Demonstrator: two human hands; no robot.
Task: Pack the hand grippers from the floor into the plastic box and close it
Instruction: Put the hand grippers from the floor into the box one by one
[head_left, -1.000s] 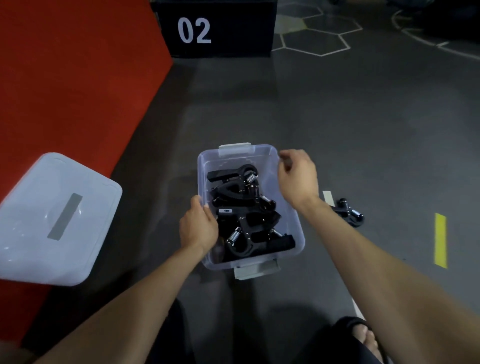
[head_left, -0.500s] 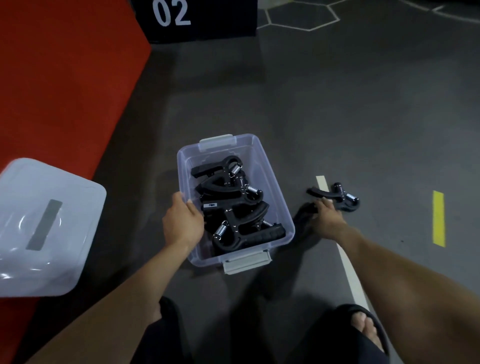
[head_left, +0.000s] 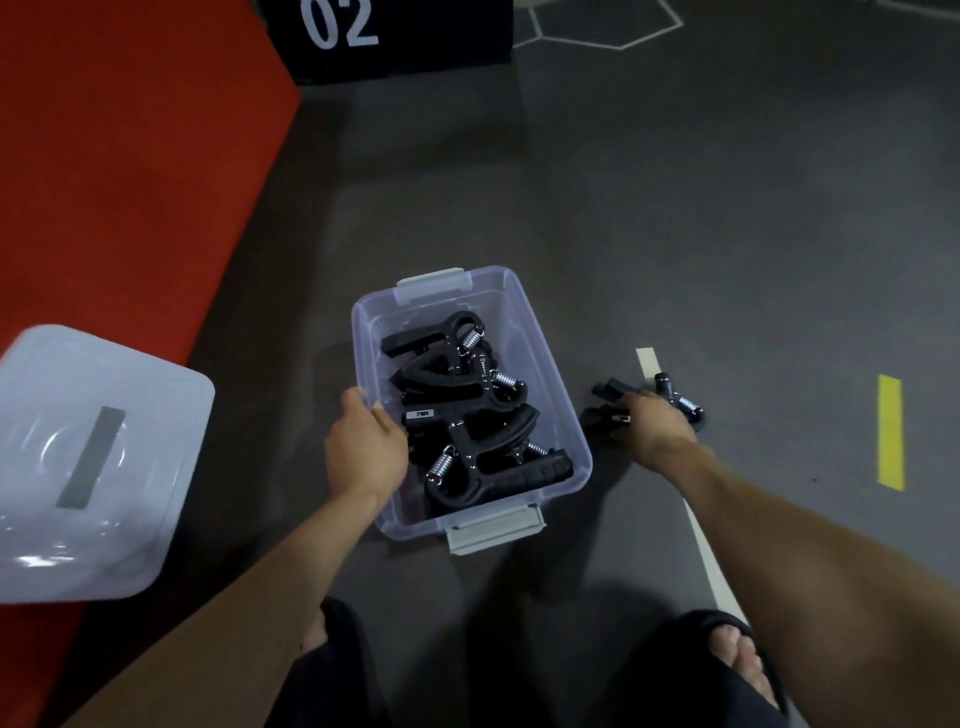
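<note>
Our left hand (head_left: 365, 447) grips the clear plastic box (head_left: 540, 358) by its rim (black grippers (head_left: 470, 410) inside); our right hand (head_left: 652, 423) grasps a black spring hand gripper (head_left: 675, 397) on the floor.

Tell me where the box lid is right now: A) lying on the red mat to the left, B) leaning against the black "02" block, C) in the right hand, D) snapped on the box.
A: the translucent lid lies on the red mat, well left of the open plastic box, which is visibly uncovered.
</note>
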